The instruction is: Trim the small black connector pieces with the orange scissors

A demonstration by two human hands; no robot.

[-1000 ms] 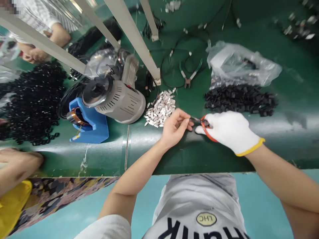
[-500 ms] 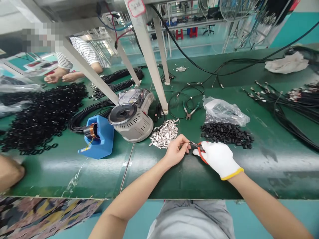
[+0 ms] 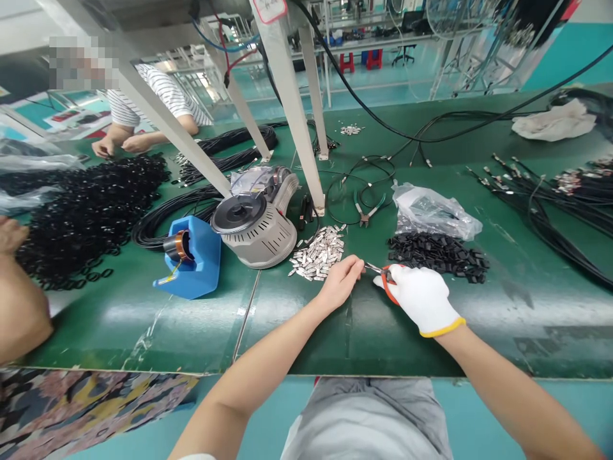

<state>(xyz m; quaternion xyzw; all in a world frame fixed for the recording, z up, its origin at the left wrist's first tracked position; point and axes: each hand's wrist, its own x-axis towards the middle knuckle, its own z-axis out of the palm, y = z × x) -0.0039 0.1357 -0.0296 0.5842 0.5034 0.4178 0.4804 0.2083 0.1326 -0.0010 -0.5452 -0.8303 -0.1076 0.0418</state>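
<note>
My right hand, in a white glove with a yellow cuff, is closed around the red handles of pliers. The slim jaws of the pliers point left and meet the fingertips of my bare left hand. Those fingers are pinched together; whatever small piece they hold is too small to make out. Just behind my left hand lies a pile of silvery metal connector pieces. Beyond my right hand is a heap of small black plastic parts, with a clear plastic bag behind it.
Left of my hands stand a grey round tape machine and a blue tape dispenser. Green-handled cutters lie farther back. Black cables spread at right. Black rings are heaped left, near co-workers' hands. A frame post rises ahead.
My left fingers have closed up more at the plier tips, and both hands stay close together. At far left, a co-worker's hand has come into view by the black rings. The view has shifted slightly.
</note>
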